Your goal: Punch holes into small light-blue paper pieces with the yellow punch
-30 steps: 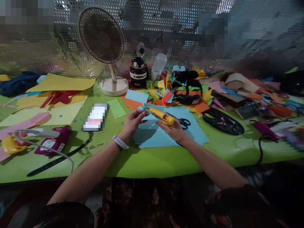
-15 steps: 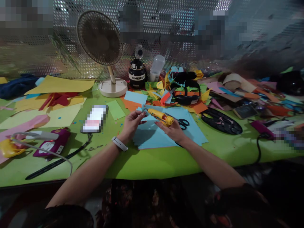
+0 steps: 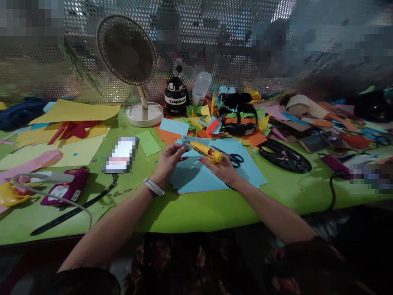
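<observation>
My right hand (image 3: 225,169) is closed round a thick yellow pen (image 3: 204,151) with coloured markings on its barrel. The pen's narrow tip points left, towards my left hand (image 3: 168,160). Between thumb and fingers of that hand is a small light-blue piece of paper (image 3: 196,140), held up just behind the tip. Whether the tip touches it I cannot tell. Beneath both hands lies a stack of light-blue paper sheets (image 3: 196,180). A pair of black-handled scissors (image 3: 237,159) rests on the stack, partly hidden by my right hand.
To the left are a phone (image 3: 121,153) with a black strap, a purple device (image 3: 66,186) with a cable, and yellow sheets (image 3: 78,110). A fan (image 3: 144,116) and a black bottle (image 3: 175,98) stand behind. Paper scraps (image 3: 211,127) and a black palette-shaped tray (image 3: 284,155) lie to the right.
The view has shifted very slightly. Both hands keep the same hold, with the pen tip still near the small blue paper.
</observation>
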{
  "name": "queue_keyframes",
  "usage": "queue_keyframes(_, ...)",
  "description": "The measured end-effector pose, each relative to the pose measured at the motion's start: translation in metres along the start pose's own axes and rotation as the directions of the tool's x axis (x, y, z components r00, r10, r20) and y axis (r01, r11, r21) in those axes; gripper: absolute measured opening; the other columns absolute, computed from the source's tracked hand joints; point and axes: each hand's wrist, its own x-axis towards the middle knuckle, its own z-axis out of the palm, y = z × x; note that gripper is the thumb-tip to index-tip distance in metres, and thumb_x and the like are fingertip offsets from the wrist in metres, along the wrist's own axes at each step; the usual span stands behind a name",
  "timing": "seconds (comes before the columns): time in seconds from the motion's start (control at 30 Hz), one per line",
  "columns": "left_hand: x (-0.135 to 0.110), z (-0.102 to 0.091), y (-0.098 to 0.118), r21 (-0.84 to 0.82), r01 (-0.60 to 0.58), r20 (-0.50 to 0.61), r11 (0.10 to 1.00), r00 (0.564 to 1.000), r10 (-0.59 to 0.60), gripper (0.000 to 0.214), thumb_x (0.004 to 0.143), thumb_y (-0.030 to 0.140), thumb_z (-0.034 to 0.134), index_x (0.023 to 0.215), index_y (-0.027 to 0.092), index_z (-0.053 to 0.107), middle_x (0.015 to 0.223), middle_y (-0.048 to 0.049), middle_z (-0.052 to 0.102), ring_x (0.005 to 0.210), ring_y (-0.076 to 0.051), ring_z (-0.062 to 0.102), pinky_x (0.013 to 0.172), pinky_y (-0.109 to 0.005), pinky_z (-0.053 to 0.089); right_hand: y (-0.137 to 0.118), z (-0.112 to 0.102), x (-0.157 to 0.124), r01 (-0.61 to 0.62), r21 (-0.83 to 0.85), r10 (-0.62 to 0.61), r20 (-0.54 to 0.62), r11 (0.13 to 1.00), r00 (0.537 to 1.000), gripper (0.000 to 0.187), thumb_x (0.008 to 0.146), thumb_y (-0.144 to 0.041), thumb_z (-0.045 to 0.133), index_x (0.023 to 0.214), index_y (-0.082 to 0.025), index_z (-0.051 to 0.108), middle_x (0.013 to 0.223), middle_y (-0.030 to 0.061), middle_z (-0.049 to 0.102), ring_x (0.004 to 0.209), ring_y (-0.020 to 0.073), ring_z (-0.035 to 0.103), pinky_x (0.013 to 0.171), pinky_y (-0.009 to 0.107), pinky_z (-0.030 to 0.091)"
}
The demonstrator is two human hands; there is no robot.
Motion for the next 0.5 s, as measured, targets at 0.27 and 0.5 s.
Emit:
queue_keyframes(0.27, 0.002, -0.001, -0.002, -0.002, -0.004, -0.006, 1.000, 1.000, 0.004, 0.035, 0.067, 0.046, 0.082, 0.082, 0.018, 0.068, 0.086, -0.0033, 0.070, 0.091, -0.019, 0.067, 0.071, -0.027, 0.053, 0.004, 0.000, 0.001, -0.031, 0.008, 0.031, -0.016, 1.000, 0.999, 0.034, 0.077, -0.045, 0.073, 0.102, -0.022, 0.072, 0.103, 0.0059, 0.074, 0.099, 0.0252, 0.068, 0.089, 0.039, 0.056)
queue_keyframes(0.5, 0.003, -0.003, 0.000, -0.019, 0.035, -0.012, 0.999, 0.999, -0.035, 0.036, 0.067, 0.046, 0.082, 0.084, 0.018, 0.068, 0.090, -0.0049, 0.071, 0.096, -0.020, 0.067, 0.074, -0.028, 0.053, -0.003, -0.018, -0.001, -0.026, -0.066, 0.024, -0.020, 0.997, 0.999, 0.035, 0.076, -0.051, 0.072, 0.091, -0.019, 0.069, 0.083, 0.0030, 0.070, 0.074, 0.0178, 0.064, 0.069, 0.031, 0.054)
